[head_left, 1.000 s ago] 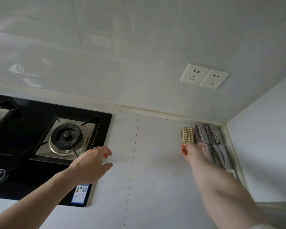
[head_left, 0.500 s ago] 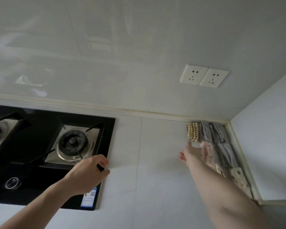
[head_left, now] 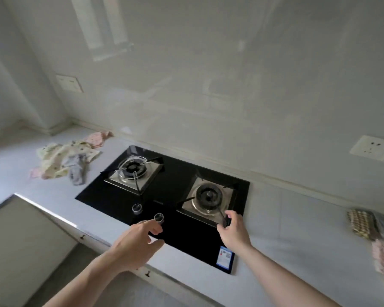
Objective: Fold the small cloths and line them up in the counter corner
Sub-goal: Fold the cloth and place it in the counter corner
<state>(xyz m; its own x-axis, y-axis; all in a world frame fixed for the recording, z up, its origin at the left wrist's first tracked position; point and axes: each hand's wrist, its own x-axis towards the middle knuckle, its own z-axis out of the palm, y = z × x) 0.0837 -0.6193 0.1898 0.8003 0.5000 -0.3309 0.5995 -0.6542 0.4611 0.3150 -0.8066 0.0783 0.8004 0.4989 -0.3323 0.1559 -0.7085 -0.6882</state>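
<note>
White counter (head_left: pixel 297 218) runs beneath a glossy wall, with a black hob (head_left: pixel 177 196) set into it. Unfolded cloths (head_left: pixel 64 160) lie heaped far left; folded cloths (head_left: pixel 372 227) line the right edge. Left hand (head_left: pixel 135 242) and right hand (head_left: pixel 235 231) hover over the hob's near edge, fingers loosely spread, holding nothing.

A pale grey counter (head_left: pixel 297 220) ran along the wall and carried everything. Set into its middle was a black glass hob (head_left: pixel 173 220) with two burners and two knobs. At about ten o'clock from the hob, a loose heap of unfolded cloths (head_left: pixel 62 160) lay crumpled on the surface: cream, pink and grey pieces overlapping. At three o'clock, at the frame's right edge, folded cloths (head_left: pixel 372 227) lay side by side, touching, a checked one nearest the hob.
</note>
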